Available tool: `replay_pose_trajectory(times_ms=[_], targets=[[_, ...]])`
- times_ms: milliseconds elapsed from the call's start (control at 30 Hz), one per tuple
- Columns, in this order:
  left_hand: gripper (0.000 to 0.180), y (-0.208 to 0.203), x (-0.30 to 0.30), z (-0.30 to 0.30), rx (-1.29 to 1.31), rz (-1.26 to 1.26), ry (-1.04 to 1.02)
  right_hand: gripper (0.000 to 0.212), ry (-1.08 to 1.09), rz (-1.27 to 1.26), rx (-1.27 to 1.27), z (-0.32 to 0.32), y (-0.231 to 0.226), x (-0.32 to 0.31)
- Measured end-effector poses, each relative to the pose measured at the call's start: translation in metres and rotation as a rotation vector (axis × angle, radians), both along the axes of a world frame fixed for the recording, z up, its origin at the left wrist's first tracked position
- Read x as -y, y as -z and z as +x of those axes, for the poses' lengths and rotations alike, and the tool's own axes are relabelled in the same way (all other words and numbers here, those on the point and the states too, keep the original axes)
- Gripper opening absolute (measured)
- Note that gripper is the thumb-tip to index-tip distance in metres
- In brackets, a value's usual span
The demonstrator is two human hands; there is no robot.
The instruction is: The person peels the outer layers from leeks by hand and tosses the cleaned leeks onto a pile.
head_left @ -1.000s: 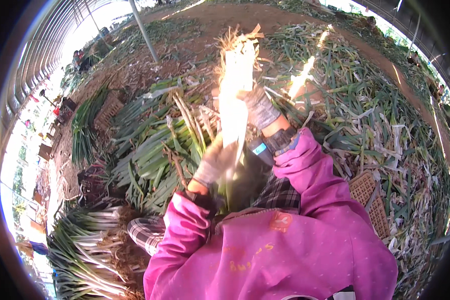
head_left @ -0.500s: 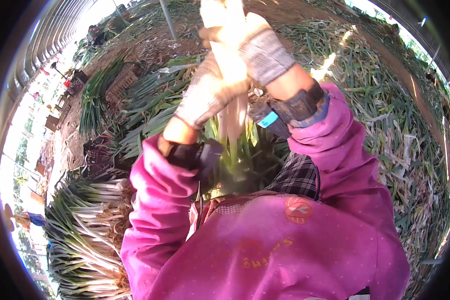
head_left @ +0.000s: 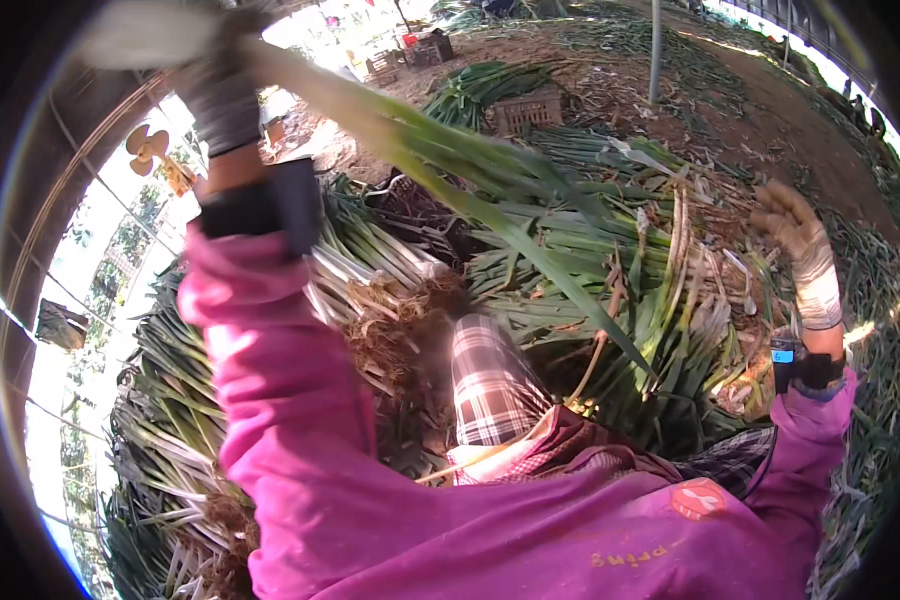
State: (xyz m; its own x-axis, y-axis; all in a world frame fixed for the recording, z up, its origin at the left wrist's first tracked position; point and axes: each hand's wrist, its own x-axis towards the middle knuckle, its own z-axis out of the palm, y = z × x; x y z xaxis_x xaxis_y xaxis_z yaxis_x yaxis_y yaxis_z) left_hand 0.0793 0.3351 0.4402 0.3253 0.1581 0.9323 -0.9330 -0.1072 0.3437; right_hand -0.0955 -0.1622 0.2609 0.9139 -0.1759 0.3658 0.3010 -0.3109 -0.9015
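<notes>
Raised at the upper left, my gloved left hand is shut on a leek. The hand is in shade and smeared by motion. A pale, blurred shape, likely the leek's white end, sticks out to the left of it; the green leaves trail down to the right. Whether it is one stalk or more is hidden by the blur. My right hand, also gloved, is held out at the right with its fingers apart and nothing in it. Below and beside it lies a heap of leeks and loose leaves.
Rows of trimmed leeks with roots facing me lie at my left, more behind them. A plastic crate stands farther off by a green bunch. A metal post rises beyond; leaf scraps cover the ground rightward.
My hands were together in front of me around the white stalks. Now they are far apart: the left has swung up and left with the leek, the right has let go. My view has turned left.
</notes>
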Motion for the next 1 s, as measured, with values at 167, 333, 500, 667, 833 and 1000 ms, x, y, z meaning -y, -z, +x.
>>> replay_pose_trajectory(times_ms=[167,333,500,667,833,1000], targets=[[0.019,-0.048,-0.152,-0.061,0.360,0.345,-0.961,0.054,0.086,-0.026,-0.117,0.028,0.057,-0.002],[0.030,0.099,-0.310,-0.038,0.228,0.740,-1.299,0.046,0.115,-0.183,-0.229,0.041,0.115,0.000],[0.030,0.420,-0.354,-0.101,-1.173,1.485,-1.369,0.044,0.083,0.027,-0.344,0.030,0.187,0.043],[0.018,0.518,-0.230,-0.132,-1.282,0.762,-0.777,0.036,0.149,0.235,-0.512,0.000,0.236,0.105],[0.017,0.371,0.023,-0.050,-0.982,0.638,-0.111,0.035,0.398,0.030,-0.202,-0.006,0.294,0.116],[0.063,0.440,0.225,-0.031,-0.594,1.419,-0.162,0.017,0.001,1.399,-0.177,0.012,0.372,0.057]])
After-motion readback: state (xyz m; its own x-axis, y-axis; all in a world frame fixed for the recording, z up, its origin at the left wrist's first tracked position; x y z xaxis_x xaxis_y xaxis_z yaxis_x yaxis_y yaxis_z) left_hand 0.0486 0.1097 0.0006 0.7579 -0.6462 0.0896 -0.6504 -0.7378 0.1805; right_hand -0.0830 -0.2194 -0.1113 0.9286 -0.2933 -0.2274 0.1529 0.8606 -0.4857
